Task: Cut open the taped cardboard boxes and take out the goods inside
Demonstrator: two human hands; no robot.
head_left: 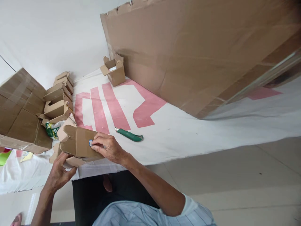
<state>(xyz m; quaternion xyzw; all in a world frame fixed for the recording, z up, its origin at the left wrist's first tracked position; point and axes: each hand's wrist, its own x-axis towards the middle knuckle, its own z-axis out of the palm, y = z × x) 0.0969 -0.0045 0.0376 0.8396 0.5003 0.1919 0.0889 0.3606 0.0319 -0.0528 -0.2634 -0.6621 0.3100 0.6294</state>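
Note:
A small brown cardboard box lies on its side near the table's front edge, its flaps open towards the left. My left hand grips the box at its open end, with the fingertips behind a flap. My right hand is over the box's upper panel, thumb and forefinger closed at the edge of a small blue-and-white sticker. I cannot tell whether the sticker is fully stuck down. To the right of the box lies a green utility knife, its tip pointing left.
A large cardboard sheet or carton stands at the back right. Several small open boxes line up at left beside a bigger carton and a green-and-clear plastic packet. Another open box stands behind on the white cloth.

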